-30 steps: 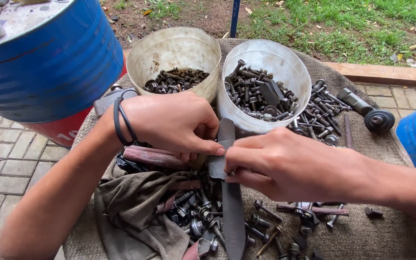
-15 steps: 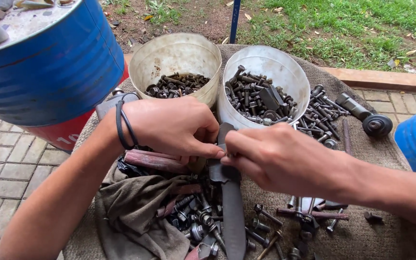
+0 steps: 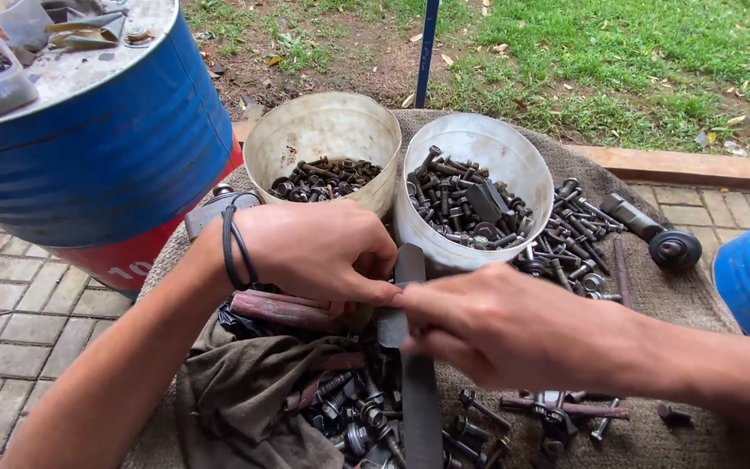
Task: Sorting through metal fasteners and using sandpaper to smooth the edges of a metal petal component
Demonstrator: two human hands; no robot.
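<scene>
While my left hand (image 3: 319,252) and right hand (image 3: 501,326) are both pinching the flat dark metal strip (image 3: 411,347), I am steadying it over the loose bolts (image 3: 353,417) beneath them.

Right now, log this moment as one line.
left hand: gripping flat dark metal strip | right hand: gripping same strip | behind: two buckets of bolts

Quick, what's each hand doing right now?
Left hand: closed, pinching the flat dark metal strip.
Right hand: closed, pinching the same strip.
</scene>
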